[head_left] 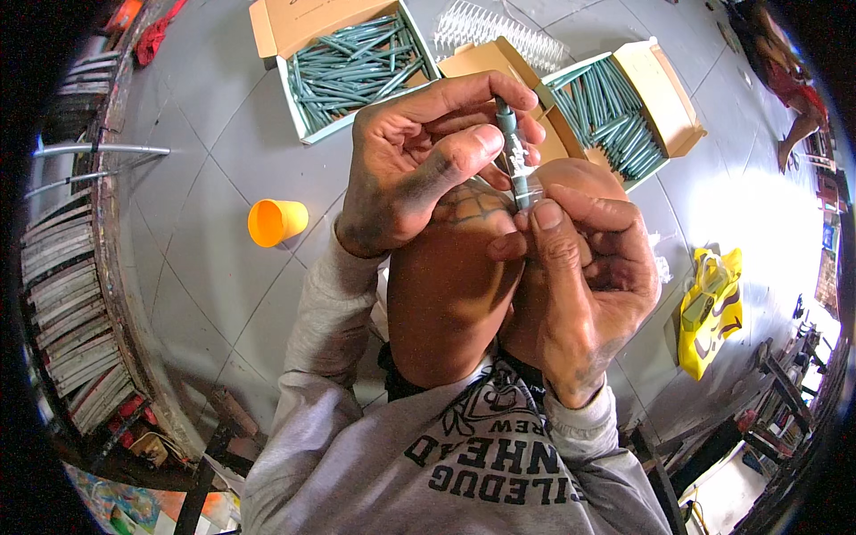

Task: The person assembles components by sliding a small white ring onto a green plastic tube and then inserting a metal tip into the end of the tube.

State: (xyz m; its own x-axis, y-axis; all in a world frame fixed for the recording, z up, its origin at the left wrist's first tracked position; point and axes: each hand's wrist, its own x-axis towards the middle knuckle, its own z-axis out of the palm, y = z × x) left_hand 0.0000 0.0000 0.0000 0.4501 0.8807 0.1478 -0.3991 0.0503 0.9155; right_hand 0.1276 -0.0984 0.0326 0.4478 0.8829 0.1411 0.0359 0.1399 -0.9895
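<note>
Above my knees I hold a dark green pen (507, 120) nearly upright, with white marking along its middle. My left hand (419, 160) is closed on its upper part, the index finger curled over the top and the thumb against the side. Around the lower end, my right hand (588, 259) pinches with thumb and index finger. A bit of clear film (535, 189) shows at those fingertips; whether it is stuck to the pen I cannot tell. Beyond my hands are an open box (308, 135) of similar green pens and a second such box (687, 116).
A yellow-orange cup (290, 219) lies on the grey tiled floor (205, 294) at left. White wire-like racks (490, 31) are behind the boxes. A yellow plastic bag (711, 316) lies at right. Stacked items (71, 303) line the left side. Another person (789, 89) is at far right.
</note>
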